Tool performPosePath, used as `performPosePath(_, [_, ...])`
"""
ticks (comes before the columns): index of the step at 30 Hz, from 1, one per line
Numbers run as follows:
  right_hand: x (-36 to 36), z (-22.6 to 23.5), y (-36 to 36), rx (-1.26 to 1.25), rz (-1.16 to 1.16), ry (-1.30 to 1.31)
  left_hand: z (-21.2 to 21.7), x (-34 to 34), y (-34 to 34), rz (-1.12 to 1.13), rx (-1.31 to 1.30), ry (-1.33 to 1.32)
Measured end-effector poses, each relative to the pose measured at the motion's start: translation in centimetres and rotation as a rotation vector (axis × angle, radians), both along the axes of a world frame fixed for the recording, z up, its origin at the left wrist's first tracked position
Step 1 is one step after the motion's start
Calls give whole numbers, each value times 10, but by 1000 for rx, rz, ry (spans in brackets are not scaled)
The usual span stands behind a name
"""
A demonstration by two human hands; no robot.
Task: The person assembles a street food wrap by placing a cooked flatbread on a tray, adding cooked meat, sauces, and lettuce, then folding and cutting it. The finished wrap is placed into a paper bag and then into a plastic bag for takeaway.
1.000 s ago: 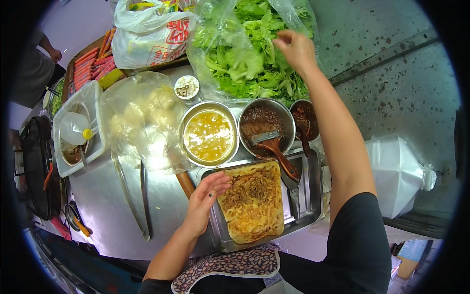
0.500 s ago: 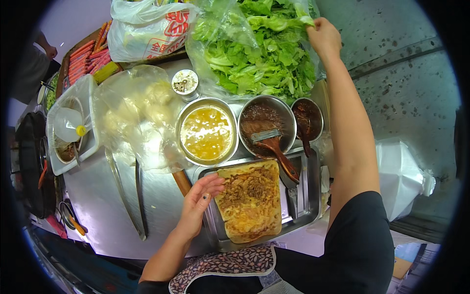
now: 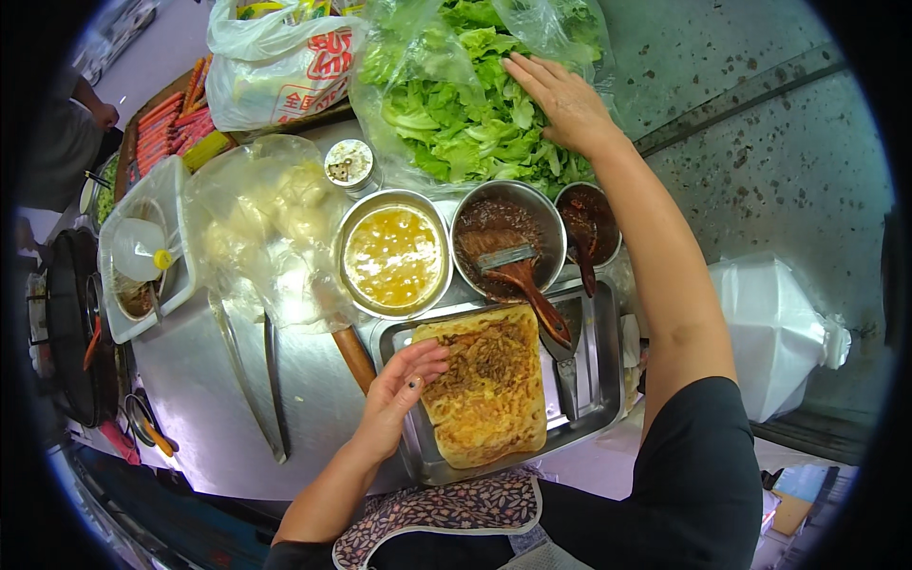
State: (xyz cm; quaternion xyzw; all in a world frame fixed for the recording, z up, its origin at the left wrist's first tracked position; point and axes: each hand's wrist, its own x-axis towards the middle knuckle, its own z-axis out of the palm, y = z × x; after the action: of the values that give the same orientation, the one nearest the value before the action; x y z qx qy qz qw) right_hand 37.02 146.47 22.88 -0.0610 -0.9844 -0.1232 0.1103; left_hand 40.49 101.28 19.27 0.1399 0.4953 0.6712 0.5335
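Two hands are open: the left hand (image 3: 391, 391) curves at the edge of the flatbread (image 3: 494, 404), perhaps to guard it on its tray (image 3: 597, 380); the right hand (image 3: 567, 103) lies over the lettuce (image 3: 454, 128). Between them, a brush (image 3: 522, 275) slants from its pot (image 3: 558, 231), seemingly for easy reach

The worktop (image 3: 204, 399), tray (image 3: 594, 370) and 3 pots (image 3: 552, 231) are shiny metal. The flatbread (image 3: 489, 399) looks rough, the lettuce (image 3: 446, 123) crinkly, its bag (image 3: 568, 33) plastic.
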Motion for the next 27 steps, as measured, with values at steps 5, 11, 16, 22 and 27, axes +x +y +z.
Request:
performPosePath(5, [-5,16,-1,-346,-443,-203,-1,3,-3,3,3,2])
performPosePath(11, [2,43,38,-440,-792,216,-5,5,-7,22,8,-1])
performPosePath(16, [9,32,46,-474,-667,366,-4,8,-5,4,-25,7])
performPosePath(22, [4,26,14,-575,-509,358,-4,10,-5,1,1,25])
performPosePath(27, [-7,-9,-56,-562,-494,52,-6,15,-7,-6,20,22])
